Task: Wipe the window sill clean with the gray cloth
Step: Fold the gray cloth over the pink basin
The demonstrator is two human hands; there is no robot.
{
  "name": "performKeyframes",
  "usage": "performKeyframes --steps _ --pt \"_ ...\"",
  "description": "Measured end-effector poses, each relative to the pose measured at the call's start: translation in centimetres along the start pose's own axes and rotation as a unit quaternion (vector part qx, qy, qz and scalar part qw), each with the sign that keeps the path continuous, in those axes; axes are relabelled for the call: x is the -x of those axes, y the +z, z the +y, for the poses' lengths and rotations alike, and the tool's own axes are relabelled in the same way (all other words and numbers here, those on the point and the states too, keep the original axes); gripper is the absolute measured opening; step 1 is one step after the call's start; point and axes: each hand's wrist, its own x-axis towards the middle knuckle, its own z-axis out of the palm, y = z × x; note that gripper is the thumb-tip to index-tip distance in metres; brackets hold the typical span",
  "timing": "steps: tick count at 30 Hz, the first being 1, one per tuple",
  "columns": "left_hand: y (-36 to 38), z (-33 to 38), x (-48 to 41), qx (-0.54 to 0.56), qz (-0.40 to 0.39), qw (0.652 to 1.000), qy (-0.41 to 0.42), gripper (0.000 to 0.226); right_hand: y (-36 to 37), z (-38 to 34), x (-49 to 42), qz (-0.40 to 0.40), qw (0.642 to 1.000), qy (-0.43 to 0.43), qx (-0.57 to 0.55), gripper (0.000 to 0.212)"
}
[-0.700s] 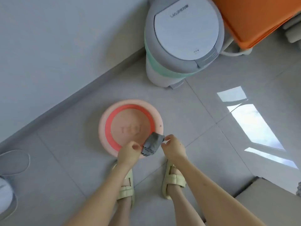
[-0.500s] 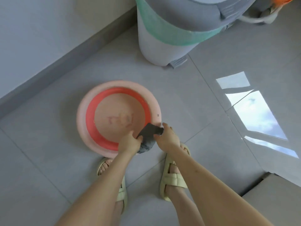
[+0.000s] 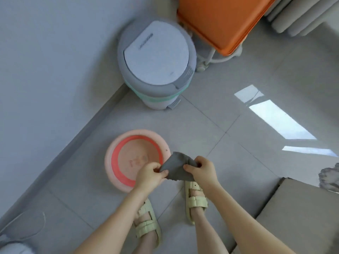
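The gray cloth [image 3: 176, 166] is stretched between both hands, above the near right rim of a pink basin [image 3: 110, 162] that stands on the tiled floor. My left hand [image 3: 149, 174] pinches the cloth's left edge. My right hand [image 3: 201, 171] pinches its right edge. The cloth hangs as a loose fold with one corner pointing up toward the basin. No window sill is in view.
A gray lidded bin [image 3: 156, 63] stands by the wall beyond the basin. An orange stool [image 3: 223, 21] and a radiator [image 3: 300, 15] are at the top right. A cardboard box [image 3: 302, 213] sits at the lower right. My feet wear pale sandals [image 3: 195, 197].
The cloth has been pulled wider between my hands, from a bunched wad to a spread fold. The camera has tilted up, bringing the bin lid and orange stool back into view.
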Motion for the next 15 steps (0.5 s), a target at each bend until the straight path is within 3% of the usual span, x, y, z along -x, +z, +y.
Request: performKeyframes --steps 6,10,15 --pt "-2.9 16.1 11.8 -0.044 -0.035 0.994 0.096 0.024 -13.0 -8.7 11.4 0.091 0.985 -0.069 -0.133 0.023" --pt "-1.5 27.1 19.3 -0.077 -0.070 0.985 0.137 0.026 -22.8 -11.9 17.8 0.165 0.966 -0.110 -0.164 0.027" --pt "2.6 40.0 25.7 -0.127 -0.090 0.962 0.223 0.008 -34.5 -12.2 22.8 0.187 0.955 -0.073 -0.217 0.015"
